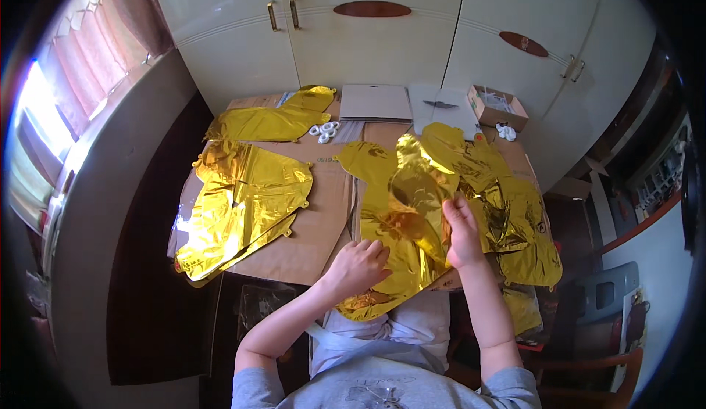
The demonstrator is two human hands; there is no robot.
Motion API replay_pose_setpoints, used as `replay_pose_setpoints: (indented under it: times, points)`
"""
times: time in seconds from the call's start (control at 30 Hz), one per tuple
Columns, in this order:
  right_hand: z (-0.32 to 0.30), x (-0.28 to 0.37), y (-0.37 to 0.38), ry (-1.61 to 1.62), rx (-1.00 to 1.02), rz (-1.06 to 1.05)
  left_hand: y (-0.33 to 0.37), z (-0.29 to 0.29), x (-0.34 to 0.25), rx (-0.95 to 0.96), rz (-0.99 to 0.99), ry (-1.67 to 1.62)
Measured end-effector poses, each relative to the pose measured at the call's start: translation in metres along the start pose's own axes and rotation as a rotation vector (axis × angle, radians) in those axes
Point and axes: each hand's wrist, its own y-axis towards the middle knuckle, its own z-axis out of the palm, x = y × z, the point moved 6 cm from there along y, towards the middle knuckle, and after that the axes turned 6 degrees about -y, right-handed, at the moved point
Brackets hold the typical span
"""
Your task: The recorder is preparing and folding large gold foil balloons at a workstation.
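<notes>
My right hand (463,234) grips the edge of a shiny gold foil balloon (412,218), flat and uninflated, its upper part lifted and bent. The balloon's lower end hangs over the table's front edge above my lap. My left hand (357,266) is closed, fingers curled, in front of the balloon's lower left side. Whatever its fingers may hold is hidden. Left of it lies another flat gold foil balloon (246,207) with small tabs along its edge. More gold foil balloons (507,203) overlap in a crumpled pile to the right.
Cardboard (294,244) covers the table. At the back are a gold foil balloon (265,122), white rings of tape or ribbon (323,131), a grey board (375,103) and a small box (498,106) of clear pieces. Cabinets (375,49) stand behind; a chair (588,376) is at right.
</notes>
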Motion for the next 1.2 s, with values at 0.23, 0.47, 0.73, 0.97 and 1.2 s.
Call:
replay_pose_setpoints:
  times: [0.23,0.47,0.73,0.97,1.2]
  points:
    - [0.011,0.050,0.005,0.009,-0.050,-0.148,0.053,0.017,0.035,-0.065,0.042,0.188]
    - [0.006,0.063,-0.003,0.030,-0.003,-0.247,0.100,0.029,0.089,-0.103,-0.139,0.145]
    - [-0.024,0.064,-0.014,0.131,0.058,-0.366,0.113,0.021,0.109,0.001,-0.327,0.186]
    - [-0.050,0.084,-0.016,0.175,-0.350,-0.369,0.114,0.024,0.124,0.099,-0.422,0.176]
    - [-0.110,0.093,-0.013,0.265,-0.557,-0.421,0.113,0.027,0.126,0.177,-0.478,0.176]
